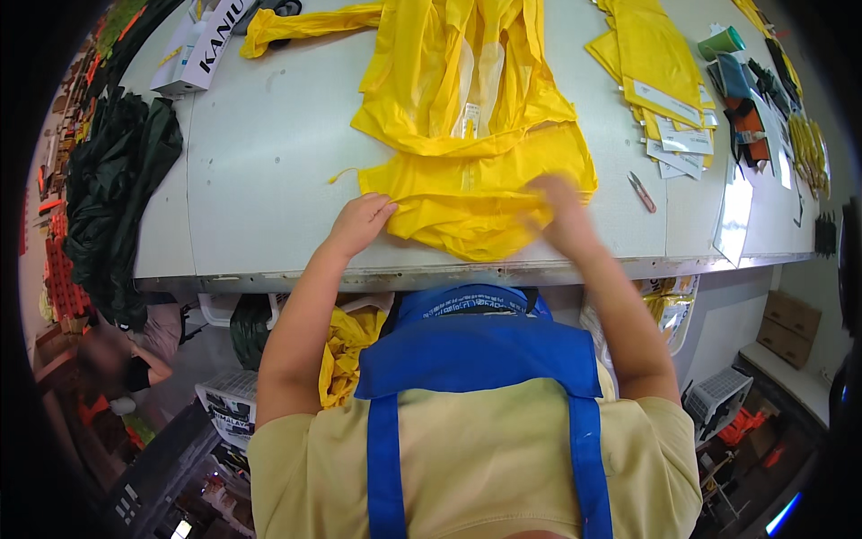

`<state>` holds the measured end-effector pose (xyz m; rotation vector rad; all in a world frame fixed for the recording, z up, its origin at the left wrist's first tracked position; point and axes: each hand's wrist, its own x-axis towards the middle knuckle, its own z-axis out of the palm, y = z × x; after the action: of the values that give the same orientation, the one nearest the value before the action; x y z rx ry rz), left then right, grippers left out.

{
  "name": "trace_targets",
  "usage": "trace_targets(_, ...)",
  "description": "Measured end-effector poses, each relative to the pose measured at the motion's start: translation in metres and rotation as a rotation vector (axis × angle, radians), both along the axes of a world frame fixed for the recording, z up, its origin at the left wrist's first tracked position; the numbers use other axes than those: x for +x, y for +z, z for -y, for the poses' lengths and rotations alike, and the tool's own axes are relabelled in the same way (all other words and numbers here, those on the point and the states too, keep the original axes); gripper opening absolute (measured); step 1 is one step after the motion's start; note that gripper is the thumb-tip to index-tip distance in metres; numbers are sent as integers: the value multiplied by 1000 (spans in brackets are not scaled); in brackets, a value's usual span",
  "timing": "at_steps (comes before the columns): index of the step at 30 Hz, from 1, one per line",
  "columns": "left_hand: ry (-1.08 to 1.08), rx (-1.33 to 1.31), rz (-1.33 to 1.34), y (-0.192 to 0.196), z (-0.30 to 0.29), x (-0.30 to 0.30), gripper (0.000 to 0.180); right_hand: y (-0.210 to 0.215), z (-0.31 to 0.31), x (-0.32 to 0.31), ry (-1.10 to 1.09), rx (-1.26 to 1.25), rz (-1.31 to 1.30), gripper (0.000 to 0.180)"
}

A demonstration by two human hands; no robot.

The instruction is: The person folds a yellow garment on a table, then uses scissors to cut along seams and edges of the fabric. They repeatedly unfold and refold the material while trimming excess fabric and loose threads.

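Note:
A thin yellow jacket (485, 166) lies spread on the white table, its lower part folded in a band toward me and one sleeve stretched out at the far left. My left hand (362, 223) is closed on the left end of the folded edge, fingers pressed together on the fabric. Over the right end of the same fold is my right hand (564, 216), smeared by motion, so its fingers cannot be made out. A yellow cord sticks out beside the jacket's left edge.
Thread snips (641, 192) lie right of the jacket. Beyond them are stacked yellow pieces with white labels (669, 103) and a green roll (721, 43). Dark green fabric (117, 198) hangs over the left edge, near a white box (202, 54). A person (126, 359) is at lower left.

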<state>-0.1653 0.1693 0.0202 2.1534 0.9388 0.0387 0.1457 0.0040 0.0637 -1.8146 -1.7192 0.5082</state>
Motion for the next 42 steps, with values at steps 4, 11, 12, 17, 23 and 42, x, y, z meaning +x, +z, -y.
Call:
trace_targets(4, 60, 7, 15, 0, -7, -1, 28, -23, 12, -56, 400, -260, 224, 30)
trace_targets(11, 34, 146, 48, -37, -49, -54, 17, -16, 20, -54, 668, -686, 20, 25)
trace_targets(12, -5, 337, 71, -37, -42, -48, 16, -29, 17, -57, 666, -792, -17, 25)
trace_targets(17, 850, 89, 397, -48, 19, -18, 46, -30, 6, -75, 219, -280, 4, 33)
trace_targets(23, 1077, -704, 664, -51, 39, -12, 48, -44, -27, -76, 29, -96, 134, 53)
trace_targets(42, -407, 196, -214, -5, 39, 136, 50, -85, 14, 9, -941, 45, 236, 60)
